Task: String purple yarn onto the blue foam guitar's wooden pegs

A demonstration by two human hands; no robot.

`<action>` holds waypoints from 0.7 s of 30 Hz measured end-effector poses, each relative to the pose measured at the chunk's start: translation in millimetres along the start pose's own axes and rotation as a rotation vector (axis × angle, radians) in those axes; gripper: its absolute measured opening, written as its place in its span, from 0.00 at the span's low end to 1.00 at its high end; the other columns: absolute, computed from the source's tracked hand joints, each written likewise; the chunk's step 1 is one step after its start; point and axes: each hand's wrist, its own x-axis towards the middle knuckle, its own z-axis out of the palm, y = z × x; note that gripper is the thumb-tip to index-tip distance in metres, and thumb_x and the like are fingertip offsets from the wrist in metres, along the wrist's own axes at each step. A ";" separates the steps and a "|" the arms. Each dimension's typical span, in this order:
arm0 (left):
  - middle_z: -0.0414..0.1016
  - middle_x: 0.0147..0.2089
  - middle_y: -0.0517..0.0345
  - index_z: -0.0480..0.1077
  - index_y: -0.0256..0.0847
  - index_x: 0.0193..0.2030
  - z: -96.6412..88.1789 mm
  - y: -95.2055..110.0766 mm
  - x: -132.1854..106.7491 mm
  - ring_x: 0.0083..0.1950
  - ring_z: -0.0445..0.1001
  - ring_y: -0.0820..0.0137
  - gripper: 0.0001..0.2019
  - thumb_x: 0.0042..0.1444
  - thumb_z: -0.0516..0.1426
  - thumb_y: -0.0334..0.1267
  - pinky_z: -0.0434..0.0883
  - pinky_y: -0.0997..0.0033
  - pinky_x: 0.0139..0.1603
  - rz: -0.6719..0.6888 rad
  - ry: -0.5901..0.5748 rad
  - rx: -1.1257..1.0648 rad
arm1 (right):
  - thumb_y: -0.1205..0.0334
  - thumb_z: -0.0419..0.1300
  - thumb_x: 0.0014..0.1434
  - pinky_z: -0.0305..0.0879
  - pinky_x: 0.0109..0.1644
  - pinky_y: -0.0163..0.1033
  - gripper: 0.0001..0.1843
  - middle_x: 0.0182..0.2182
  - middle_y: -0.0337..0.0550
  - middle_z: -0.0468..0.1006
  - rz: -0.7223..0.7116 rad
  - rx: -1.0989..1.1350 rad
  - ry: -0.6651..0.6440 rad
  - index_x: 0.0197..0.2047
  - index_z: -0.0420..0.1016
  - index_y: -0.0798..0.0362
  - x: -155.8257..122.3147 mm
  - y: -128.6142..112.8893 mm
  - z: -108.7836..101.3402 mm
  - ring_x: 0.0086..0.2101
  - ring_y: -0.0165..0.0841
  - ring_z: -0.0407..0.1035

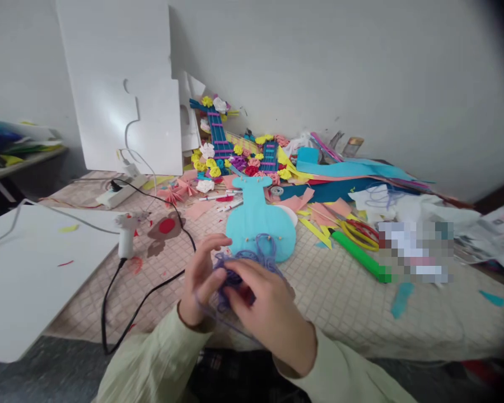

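A tangle of purple yarn (258, 254) lies between my two hands, low in the middle of the view. My right hand (262, 299) pinches part of it between thumb and fingers. On the other side, my left hand (204, 274) has its thumb against the yarn and its fingers partly raised, with a strand running over the thumb base. Right behind the yarn, a light-blue guitar-shaped cutout (256, 210) lies on the table, small pegs at its top and lower part. A loop of yarn reaches the lower pegs.
A white glue gun (126, 235) with a black cord stands at left beside a white board (46, 263). A power strip (120, 190) lies behind. Paper flowers (210, 165) crowd the back. Yellow-handled scissors (359, 234) and a green tube (359, 254) lie at right.
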 end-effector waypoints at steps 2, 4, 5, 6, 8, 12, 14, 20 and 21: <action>0.65 0.50 0.54 0.66 0.46 0.50 -0.8 16.1 -2.4 0.55 0.60 0.61 0.18 0.51 0.56 0.37 0.56 0.60 0.57 -0.010 -0.111 0.275 | 0.73 0.53 0.52 0.66 0.40 0.36 0.14 0.37 0.41 0.75 0.026 0.155 -0.081 0.41 0.69 0.51 4.1 -1.8 8.2 0.36 0.32 0.69; 0.63 0.53 0.53 0.62 0.46 0.53 -4.1 30.0 -4.1 0.57 0.59 0.61 0.20 0.51 0.56 0.36 0.55 0.58 0.59 -0.036 -0.187 0.388 | 0.73 0.53 0.52 0.64 0.34 0.32 0.09 0.29 0.37 0.74 0.077 0.293 -0.163 0.35 0.71 0.51 6.1 0.1 5.6 0.30 0.28 0.68; 0.62 0.54 0.53 0.61 0.46 0.54 -6.9 34.5 -4.7 0.57 0.59 0.61 0.21 0.51 0.56 0.36 0.55 0.58 0.59 -0.036 -0.212 0.399 | 0.71 0.54 0.54 0.62 0.30 0.31 0.07 0.26 0.36 0.73 0.120 0.343 -0.172 0.32 0.71 0.52 6.1 1.7 1.6 0.26 0.27 0.66; 0.61 0.54 0.53 0.60 0.46 0.54 -10.3 37.0 -5.1 0.58 0.58 0.60 0.23 0.50 0.57 0.37 0.55 0.57 0.60 -0.036 -0.235 0.402 | 0.68 0.54 0.56 0.60 0.28 0.30 0.06 0.23 0.35 0.70 0.171 0.385 -0.156 0.31 0.71 0.53 5.4 3.3 -3.5 0.24 0.25 0.64; 0.58 0.58 0.52 0.57 0.47 0.57 -16.6 35.6 -6.4 0.61 0.55 0.59 0.28 0.49 0.59 0.38 0.53 0.55 0.61 -0.060 -0.295 0.417 | 0.60 0.53 0.59 0.57 0.25 0.30 0.09 0.20 0.35 0.67 0.263 0.491 -0.104 0.32 0.72 0.54 3.6 5.9 -14.8 0.22 0.24 0.61; 0.52 0.64 0.47 0.47 0.46 0.63 -15.7 16.1 -12.2 0.63 0.53 0.55 0.42 0.43 0.63 0.40 0.54 0.49 0.61 -0.220 -0.447 0.483 | 0.51 0.50 0.61 0.58 0.25 0.30 0.17 0.20 0.36 0.65 0.288 0.736 -0.105 0.33 0.72 0.56 1.0 5.1 -35.9 0.21 0.24 0.61; 0.59 0.61 0.46 0.50 0.44 0.62 -8.8 5.2 -15.7 0.60 0.59 0.55 0.37 0.45 0.62 0.38 0.58 0.50 0.59 -0.278 -0.437 0.479 | 0.51 0.50 0.61 0.59 0.26 0.31 0.18 0.20 0.37 0.66 0.255 0.791 -0.096 0.34 0.73 0.55 -2.1 3.6 -47.1 0.22 0.24 0.62; 0.71 0.51 0.49 0.64 0.41 0.53 -3.9 -4.5 -17.7 0.52 0.68 0.58 0.22 0.50 0.57 0.34 0.63 0.56 0.54 -0.321 -0.217 0.401 | 0.49 0.45 0.62 0.55 0.22 0.33 0.21 0.16 0.35 0.60 0.167 0.664 0.121 0.36 0.74 0.50 -35.0 12.6 -97.5 0.19 0.27 0.58; 0.72 0.50 0.50 0.65 0.41 0.52 -5.5 -2.8 -16.9 0.52 0.69 0.58 0.21 0.50 0.57 0.35 0.64 0.57 0.53 -0.307 -0.184 0.401 | 0.49 0.44 0.63 0.52 0.20 0.32 0.21 0.14 0.34 0.56 0.161 0.566 0.176 0.35 0.74 0.50 -41.8 14.8 -105.6 0.17 0.26 0.54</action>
